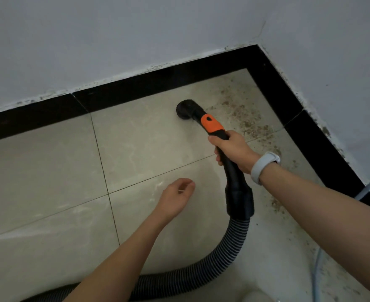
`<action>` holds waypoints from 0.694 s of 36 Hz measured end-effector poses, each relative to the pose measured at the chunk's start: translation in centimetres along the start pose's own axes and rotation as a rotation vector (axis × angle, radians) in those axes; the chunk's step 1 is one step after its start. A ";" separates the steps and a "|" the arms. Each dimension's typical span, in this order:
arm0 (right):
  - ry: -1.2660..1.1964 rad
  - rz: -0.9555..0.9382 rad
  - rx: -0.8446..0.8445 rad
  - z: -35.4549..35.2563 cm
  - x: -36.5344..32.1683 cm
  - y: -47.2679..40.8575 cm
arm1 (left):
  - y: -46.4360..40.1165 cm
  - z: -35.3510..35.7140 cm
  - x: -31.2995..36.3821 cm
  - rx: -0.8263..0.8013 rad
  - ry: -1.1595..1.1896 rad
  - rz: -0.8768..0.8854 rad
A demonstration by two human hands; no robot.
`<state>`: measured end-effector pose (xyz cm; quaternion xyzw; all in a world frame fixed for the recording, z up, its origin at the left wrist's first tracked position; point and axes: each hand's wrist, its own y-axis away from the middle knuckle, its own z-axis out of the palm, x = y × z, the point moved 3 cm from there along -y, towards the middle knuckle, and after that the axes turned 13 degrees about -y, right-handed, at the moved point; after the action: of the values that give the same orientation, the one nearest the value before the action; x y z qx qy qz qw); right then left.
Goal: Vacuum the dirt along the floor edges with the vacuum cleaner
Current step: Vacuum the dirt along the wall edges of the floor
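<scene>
The vacuum cleaner shows here only as its working end: a round black nozzle, an orange collar, a curved black handle tube and a ribbed hose; the machine body is out of view.

Head view: the nozzle sits down on the pale tiled floor, near the far black skirting but apart from it, and just left of the brown dirt scattered toward the right-hand corner. More dirt trails along the right skirting toward the near side.

The right hand grips the tube just below the orange collar, fingers curled round it. A white wristband sits on that wrist. The left hand hangs over the tiles holding nothing, fingers loosely curled.

The long axis of the rigid part runs from the near right up to the far left, with the nozzle mouth turned down onto the floor. The hose bends off the cuff, curves near and then left out of the picture.

I judge the wand stiff and light enough for one hand, its plastic smooth, so the present hold near the collar gives good steering. The hose looks flexible and will likely drag and tug as the nozzle swings right.

A thin pale cord lies along the right edge.
</scene>
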<state>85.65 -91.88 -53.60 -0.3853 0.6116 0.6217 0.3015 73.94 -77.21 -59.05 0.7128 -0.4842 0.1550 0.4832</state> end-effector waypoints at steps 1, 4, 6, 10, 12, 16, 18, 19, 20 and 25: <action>-0.049 0.001 0.012 -0.1 -0.2 -0.3 | 0.3 0.6 0.8 -0.062 0.022 0.019; -0.201 0.013 0.059 -0.2 -0.8 -1.5 | 1.1 2.0 2.5 -0.227 0.129 0.049; -0.323 0.034 0.096 0.0 -1.1 -2.3 | 1.5 2.3 3.2 -0.301 0.216 0.033; -0.453 0.048 0.101 0.5 -1.7 -3.4 | 1.5 0.9 4.1 -0.339 0.267 0.061; -0.492 0.052 0.099 0.9 -1.9 -3.7 | 1.3 0.4 4.3 -0.342 0.161 0.098; -0.573 0.083 0.114 2.1 -1.8 -4.3 | 0.1 -0.7 3.3 -0.327 0.027 0.128; -0.600 0.099 0.123 2.7 -1.3 -4.3 | -0.5 -1.7 3.0 -0.304 -0.018 0.135; -0.599 0.104 0.133 3.0 -1.0 -4.3 | -0.9 -2.2 2.8 -0.298 -0.050 0.139; -0.597 0.108 0.147 3.2 -0.7 -4.3 | -1.3 -2.8 2.7 -0.296 -0.084 0.141; -0.612 0.090 0.293 3.1 -1.4 -5.1 | -3.7 -5.3 4.1 -0.294 -0.169 0.162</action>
<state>90.33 -88.28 -55.26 -0.1061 0.5922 0.6266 0.4953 80.32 -74.77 -55.66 0.6038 -0.5961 0.0606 0.5258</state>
